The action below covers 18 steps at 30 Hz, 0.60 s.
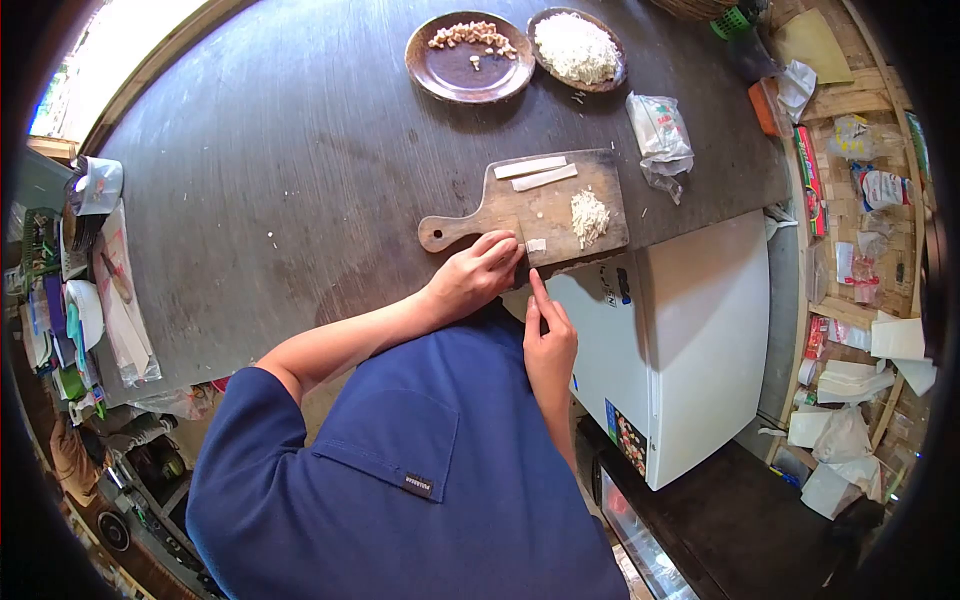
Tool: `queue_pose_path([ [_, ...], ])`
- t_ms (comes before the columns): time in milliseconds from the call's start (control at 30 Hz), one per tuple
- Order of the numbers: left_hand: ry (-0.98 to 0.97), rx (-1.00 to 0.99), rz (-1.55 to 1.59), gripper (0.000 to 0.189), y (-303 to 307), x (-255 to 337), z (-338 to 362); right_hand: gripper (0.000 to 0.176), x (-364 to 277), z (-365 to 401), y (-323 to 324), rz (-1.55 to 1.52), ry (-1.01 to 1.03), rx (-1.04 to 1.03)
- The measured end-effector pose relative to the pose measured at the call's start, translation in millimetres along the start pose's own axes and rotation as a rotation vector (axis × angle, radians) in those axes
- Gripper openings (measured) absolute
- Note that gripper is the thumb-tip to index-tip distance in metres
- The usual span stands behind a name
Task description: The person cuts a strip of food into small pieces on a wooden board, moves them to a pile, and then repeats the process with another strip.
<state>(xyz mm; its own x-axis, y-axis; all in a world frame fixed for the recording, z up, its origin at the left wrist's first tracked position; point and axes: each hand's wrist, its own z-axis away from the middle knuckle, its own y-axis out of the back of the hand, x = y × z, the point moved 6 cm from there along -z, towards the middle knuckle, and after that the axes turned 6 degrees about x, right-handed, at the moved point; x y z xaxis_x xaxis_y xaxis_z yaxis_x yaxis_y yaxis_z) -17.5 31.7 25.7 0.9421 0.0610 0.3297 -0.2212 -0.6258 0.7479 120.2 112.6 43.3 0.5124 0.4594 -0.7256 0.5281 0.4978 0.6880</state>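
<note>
Here the left hand (pixel 478 272) lies curled over the near end of the wooden cutting board (pixel 520 210), its fingertips down on the wood right beside a small white piece (pixel 536 245). Whether they pin that piece or only touch it is too small to tell. The right hand (pixel 549 342) sits just off the board's near edge, over the white appliance (pixel 700 330), with the index finger stretched toward the board and the other fingers folded. I cannot tell if it holds anything.

The white piece looks very light and short, probably firm enough to keep its shape but easy to flick away or roll. It would best be held by its two sides between fingertips, pressed flat to the board, with the fingers tucked back. Its cut faces may be damp and a little slippery.

Farther along the board lies a loose heap of white shreds (pixel 589 216), which would scatter at a nudge. At the far edge are two long white strips (pixel 535 172), side by side and apart from the hands.

The board rests on the dark counter (pixel 300 180), overhanging its edge slightly. Well beyond it stand a brown plate of chopped bits (pixel 470 58) and a plate of white shreds (pixel 577 48), with a plastic bag (pixel 658 130) near the board's far corner
</note>
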Motion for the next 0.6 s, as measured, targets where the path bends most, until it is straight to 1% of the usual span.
queue_pose_path([
  [67,-0.009,0.000,0.007,0.045,0,1,1,0.042,0,-10,-6,0.017,-0.007,-0.008],
  [100,0.018,0.000,0.042,0.044,-3,-2,3,0.042,2,-16,-9,0.015,-0.010,0.001],
  [167,0.039,-0.003,0.074,0.042,-5,-3,5,0.042,-2,-27,-14,-0.064,0.063,0.028],
  [267,-0.070,-0.010,-0.025,0.038,-2,0,4,0.042,-7,-29,-3,-0.052,0.031,0.015],
  [333,-0.023,0.008,0.021,0.039,-3,-2,5,0.043,-9,-19,6,0.007,-0.034,-0.026],
  [400,0.045,0.042,0.085,0.041,-4,-3,4,0.043,-7,-8,9,0.006,-0.025,-0.024],
  [433,0.050,0.043,0.085,0.041,-2,-3,3,0.043,-7,-5,9,-0.008,-0.011,-0.020],
  [500,-0.022,0.015,0.020,0.041,3,0,-1,0.043,0,-1,0,0.000,-0.027,-0.034],
  [600,0.018,0.031,0.060,0.041,-5,-3,5,0.043,4,-12,-10,-0.007,-0.033,-0.003],
])
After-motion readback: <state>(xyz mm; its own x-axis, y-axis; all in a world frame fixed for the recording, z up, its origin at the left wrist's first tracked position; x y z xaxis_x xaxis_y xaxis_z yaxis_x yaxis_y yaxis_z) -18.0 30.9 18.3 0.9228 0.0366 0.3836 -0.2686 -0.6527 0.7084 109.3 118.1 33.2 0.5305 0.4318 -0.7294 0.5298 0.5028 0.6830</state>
